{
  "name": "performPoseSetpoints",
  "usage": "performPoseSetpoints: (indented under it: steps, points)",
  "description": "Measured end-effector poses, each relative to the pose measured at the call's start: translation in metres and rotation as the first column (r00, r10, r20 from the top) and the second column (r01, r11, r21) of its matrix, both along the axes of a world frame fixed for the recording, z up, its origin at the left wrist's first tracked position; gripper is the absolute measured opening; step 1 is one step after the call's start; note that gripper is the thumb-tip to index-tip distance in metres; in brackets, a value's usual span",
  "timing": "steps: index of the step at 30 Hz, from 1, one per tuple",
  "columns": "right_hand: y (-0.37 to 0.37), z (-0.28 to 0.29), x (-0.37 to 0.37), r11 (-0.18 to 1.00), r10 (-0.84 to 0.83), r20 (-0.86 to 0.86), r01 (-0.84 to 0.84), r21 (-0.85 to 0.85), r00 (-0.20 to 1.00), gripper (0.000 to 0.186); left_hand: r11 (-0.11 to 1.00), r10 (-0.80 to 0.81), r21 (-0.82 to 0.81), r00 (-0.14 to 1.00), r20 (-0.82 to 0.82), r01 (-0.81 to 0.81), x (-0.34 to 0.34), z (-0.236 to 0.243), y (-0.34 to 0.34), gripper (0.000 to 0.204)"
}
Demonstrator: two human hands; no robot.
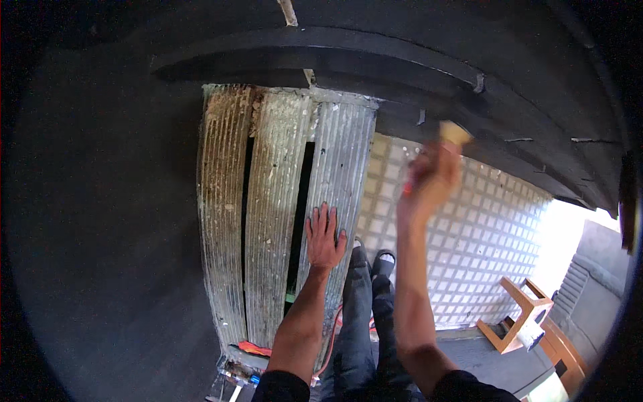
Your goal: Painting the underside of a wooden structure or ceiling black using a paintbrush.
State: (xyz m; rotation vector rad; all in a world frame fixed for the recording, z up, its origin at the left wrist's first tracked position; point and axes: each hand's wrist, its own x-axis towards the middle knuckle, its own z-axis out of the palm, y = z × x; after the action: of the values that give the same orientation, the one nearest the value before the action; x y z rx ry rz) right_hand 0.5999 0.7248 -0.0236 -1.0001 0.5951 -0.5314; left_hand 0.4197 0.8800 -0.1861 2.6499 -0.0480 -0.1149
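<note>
My left hand (323,244) lies flat with its fingers stretched out on the rightmost of several worn, ribbed planks (338,154). Raised toward the dark wall (429,74), my right hand (429,177) is closed around what looks like a paintbrush (455,132). Its pale, yellowish end points up at the wall, and a bit of red shows below my fingers. Motion smears the hand and the brush, so the exact grip and any contact with the wall cannot be made out.
Dark gaps run between the planks. Tools and a red cord (326,352) lie at their near end. To the right is a checked tile floor (462,234), where a wooden stool (519,315) stands with a white container (531,335). My slippered feet (384,262) are beside the planks.
</note>
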Motion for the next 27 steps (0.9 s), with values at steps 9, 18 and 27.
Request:
performPoseSetpoints:
  steps: [9, 18, 27]
  points:
    - [0.046, -0.019, 0.015, 0.538, 0.484, -0.429, -0.646, -0.542, 0.763, 0.032, 1.0, 0.004, -0.019, 1.0, -0.002, -0.004, -0.004, -0.003, 0.0, 0.064]
    - [-0.03, -0.006, -0.018, 0.951, 0.152, -0.126, -0.18, -0.25, 0.98, 0.039, 1.0, 0.014, 0.022, 1.0, 0.004, -0.014, -0.002, 0.003, 0.004, 0.064]
    - [0.142, -0.002, 0.03, 0.943, 0.253, -0.119, -0.272, -0.193, 0.96, 0.051, 0.996, 0.01, -0.091, 1.0, -0.025, -0.012, -0.003, -0.001, 0.01, 0.068]
